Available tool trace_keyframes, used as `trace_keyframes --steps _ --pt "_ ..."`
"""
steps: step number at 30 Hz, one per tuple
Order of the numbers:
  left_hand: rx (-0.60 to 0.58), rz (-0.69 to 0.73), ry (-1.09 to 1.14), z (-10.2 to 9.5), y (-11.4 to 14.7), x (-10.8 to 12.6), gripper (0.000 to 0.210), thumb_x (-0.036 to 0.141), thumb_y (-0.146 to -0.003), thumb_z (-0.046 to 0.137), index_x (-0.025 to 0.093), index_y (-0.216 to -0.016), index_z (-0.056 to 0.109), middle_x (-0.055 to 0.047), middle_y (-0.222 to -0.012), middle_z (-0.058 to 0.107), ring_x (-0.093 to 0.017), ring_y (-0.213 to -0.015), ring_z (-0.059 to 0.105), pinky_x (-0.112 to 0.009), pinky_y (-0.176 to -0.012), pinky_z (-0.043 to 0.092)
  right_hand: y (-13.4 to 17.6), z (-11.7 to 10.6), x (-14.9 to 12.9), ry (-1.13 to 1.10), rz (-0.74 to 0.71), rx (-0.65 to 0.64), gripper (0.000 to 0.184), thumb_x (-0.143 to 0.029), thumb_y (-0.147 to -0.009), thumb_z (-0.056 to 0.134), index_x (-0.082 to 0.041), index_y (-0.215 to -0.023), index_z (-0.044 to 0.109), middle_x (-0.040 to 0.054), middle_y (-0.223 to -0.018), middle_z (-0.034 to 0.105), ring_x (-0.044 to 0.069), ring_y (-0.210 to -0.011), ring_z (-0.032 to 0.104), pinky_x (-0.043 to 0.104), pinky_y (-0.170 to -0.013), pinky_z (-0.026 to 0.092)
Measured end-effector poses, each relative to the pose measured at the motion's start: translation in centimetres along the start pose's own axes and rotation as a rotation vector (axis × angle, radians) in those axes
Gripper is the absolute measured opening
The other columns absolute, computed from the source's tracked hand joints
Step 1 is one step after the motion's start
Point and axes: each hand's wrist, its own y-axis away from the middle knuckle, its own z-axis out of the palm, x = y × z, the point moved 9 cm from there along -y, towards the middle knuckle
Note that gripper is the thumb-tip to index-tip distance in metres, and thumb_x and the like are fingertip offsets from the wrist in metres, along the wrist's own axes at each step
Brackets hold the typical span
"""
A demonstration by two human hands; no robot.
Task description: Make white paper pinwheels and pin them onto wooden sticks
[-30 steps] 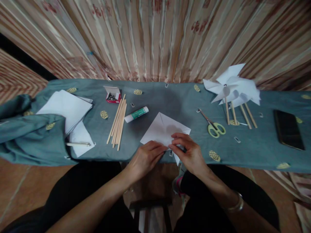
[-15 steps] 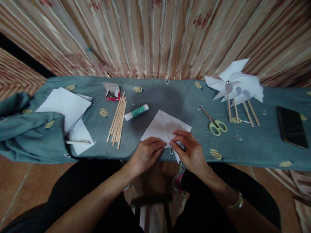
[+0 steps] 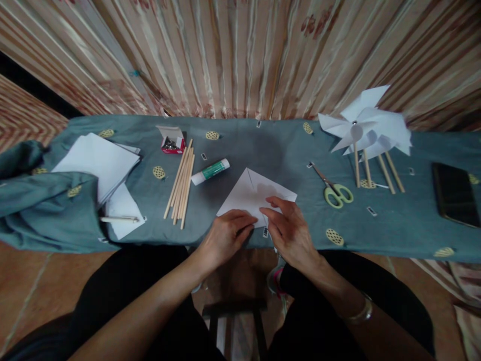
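Note:
A white square of paper [image 3: 242,193], with crease or cut lines running in from its corners, lies on the cloth in front of me. My left hand [image 3: 225,235] is closed, pinching the paper's near edge between thumb and fingers. Over the right part of the sheet is my right hand [image 3: 291,228], its thumb and fingers apart and slightly bent. The near right corner of the paper is mostly hidden under that hand. Just beyond the left side of the sheet lies a green and white glue stick [image 3: 211,171].
On the left are wooden sticks [image 3: 181,185], a red box of metal pins [image 3: 173,142], stacked paper [image 3: 101,163] and a pen [image 3: 120,219]. To the right are green-handled scissors [image 3: 332,189], paper pinwheels [image 3: 361,128] on sticks and a dark phone [image 3: 456,193]. A striped curtain [image 3: 240,60] hangs behind.
My right hand's fingers have spread and lifted a little from the paper's near side. My left hand keeps its pinch in the same place. The view has shifted slightly.

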Motion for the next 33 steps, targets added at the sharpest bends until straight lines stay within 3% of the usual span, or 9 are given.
trace_keyframes --steps 13,23,28,33 --pt "0.016 0.019 0.015 0.0 0.1 0.1 0.02 0.017 -0.092 0.055 0.015 -0.103 0.072 -0.009 -0.095 0.073 -0.018 -0.087 0.07 -0.031 -0.08 0.06 -0.7 1.1 -0.4 0.127 -0.032 -0.053 0.033 -0.01 -0.092 0.042 -0.02 -0.116 0.061 0.0145 -0.129 0.056 0.029 -0.117 0.052 0.049 -0.094 0.048" --pt "-0.059 0.016 -0.096 0.6 0.5 1.0 0.018 0.018 -0.09 0.057 0.014 -0.106 0.065 -0.01 -0.104 0.062 -0.02 -0.092 0.066 -0.034 -0.082 0.059 -0.5 1.8 -0.9 0.153 -0.068 -0.102 0.042 -0.005 -0.088 0.041 -0.019 -0.123 0.058 0.015 -0.133 0.055 0.03 -0.123 0.048 0.05 -0.098 0.045" --pt "-0.093 0.003 -0.121 1.0 0.3 0.7 0.016 0.018 -0.091 0.057 0.017 -0.104 0.064 -0.008 -0.102 0.061 -0.018 -0.091 0.065 -0.033 -0.082 0.059 -0.9 1.3 -0.4 0.121 -0.033 -0.059 0.035 -0.008 -0.09 0.041 -0.018 -0.113 0.065 0.0169 -0.133 0.056 0.031 -0.122 0.051 0.052 -0.096 0.046" --pt "-0.067 0.041 -0.168 1.0 0.2 0.7 0.014 0.018 -0.092 0.055 0.017 -0.103 0.065 -0.007 -0.099 0.062 -0.017 -0.088 0.065 -0.031 -0.079 0.059 -1.6 0.4 1.0 0.049 0.026 -0.045 0.042 -0.007 -0.089 0.039 -0.024 -0.117 0.065 0.0106 -0.139 0.054 0.028 -0.126 0.052 0.051 -0.102 0.044"
